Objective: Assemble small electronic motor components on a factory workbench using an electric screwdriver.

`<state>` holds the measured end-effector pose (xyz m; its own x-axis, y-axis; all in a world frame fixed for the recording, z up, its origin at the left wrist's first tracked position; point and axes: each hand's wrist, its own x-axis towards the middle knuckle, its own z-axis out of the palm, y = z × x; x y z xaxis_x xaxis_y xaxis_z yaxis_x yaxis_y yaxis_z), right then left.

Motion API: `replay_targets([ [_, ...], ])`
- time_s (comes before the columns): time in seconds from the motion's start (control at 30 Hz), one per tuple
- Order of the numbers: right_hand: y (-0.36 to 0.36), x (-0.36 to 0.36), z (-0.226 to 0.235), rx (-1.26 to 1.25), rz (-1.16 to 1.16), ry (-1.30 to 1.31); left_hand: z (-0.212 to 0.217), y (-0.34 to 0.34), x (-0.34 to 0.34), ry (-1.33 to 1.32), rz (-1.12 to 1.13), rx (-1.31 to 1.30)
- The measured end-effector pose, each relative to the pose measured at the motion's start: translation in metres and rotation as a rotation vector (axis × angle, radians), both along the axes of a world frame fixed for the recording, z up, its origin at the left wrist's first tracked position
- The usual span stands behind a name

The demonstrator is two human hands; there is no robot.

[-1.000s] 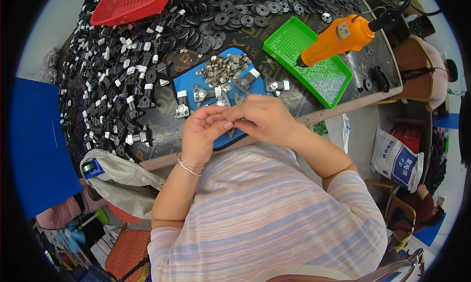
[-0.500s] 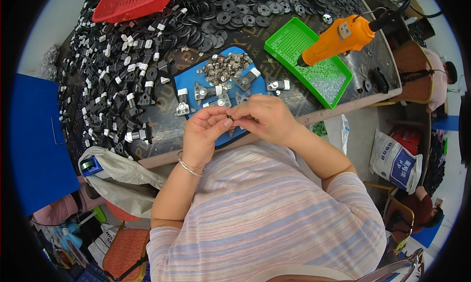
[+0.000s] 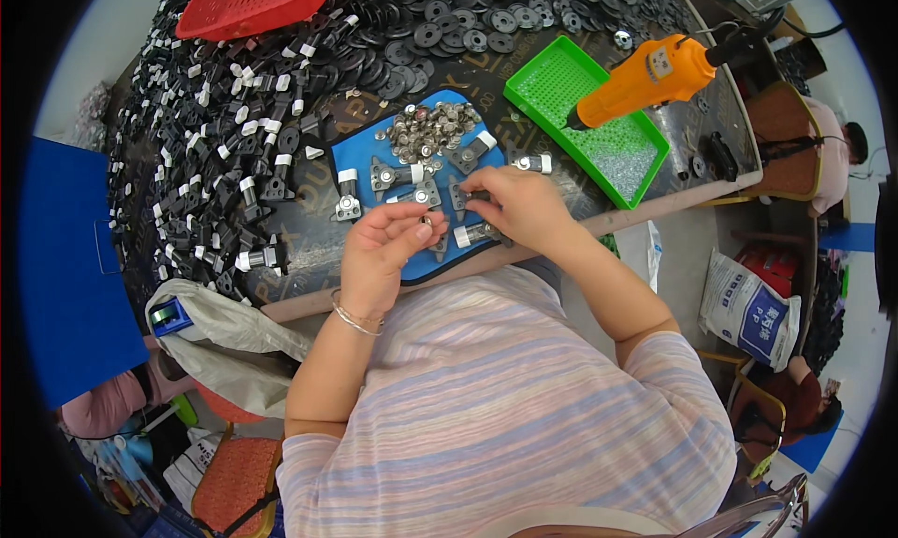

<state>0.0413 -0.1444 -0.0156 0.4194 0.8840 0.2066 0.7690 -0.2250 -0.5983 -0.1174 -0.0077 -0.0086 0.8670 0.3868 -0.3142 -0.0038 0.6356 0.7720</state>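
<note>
Head view: only view given; worker seen from above, seated at tabletop [image 3: 309, 234].
Left hand [image 3: 382, 250]: raised palm-up over near edge of blue mat [image 3: 360, 159]; fingers curled, a small round metal piece [image 3: 427, 222] pinched at the fingertips.
Right hand [image 3: 519, 206]: laid on the mat, fingers closed round a dark metal bracket [image 3: 460, 199]; exact grip partly hidden by knuckles.
Brackets on mat: several grey ones w/ white end caps laid out just beside the hands; whether fitted can't be told.
Round pieces: heap of silvery ones [image 3: 432, 129] at mat's far side, still large.
Stock: big pile of black/white parts [image 3: 215, 154] to the left, black discs [image 3: 468, 23] beyond.
Progress: judged early to mid; a few brackets handled, most stock untouched.
Other: orange power screwdriver [image 3: 655, 75] hung over green tray [image 3: 538, 79]; red basket [image 3: 253, 3] at far edge.
</note>
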Motion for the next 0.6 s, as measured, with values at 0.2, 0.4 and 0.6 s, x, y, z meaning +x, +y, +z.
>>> replay_targets([
  [0.2,-0.0001,-0.0009,0.0072,-0.021,-0.026,0.073,0.0008,0.0033,-0.0029,-0.001,0.018,0.044],
  [0.4,0.0018,0.0004,0.0015,-0.006,0.010,0.053,0.0010,0.0057,-0.0029,-0.007,0.029,0.038],
  [0.6,0.0041,-0.0014,0.0090,0.026,-0.005,0.057,0.0007,0.0090,-0.0031,-0.003,0.039,0.052],
])
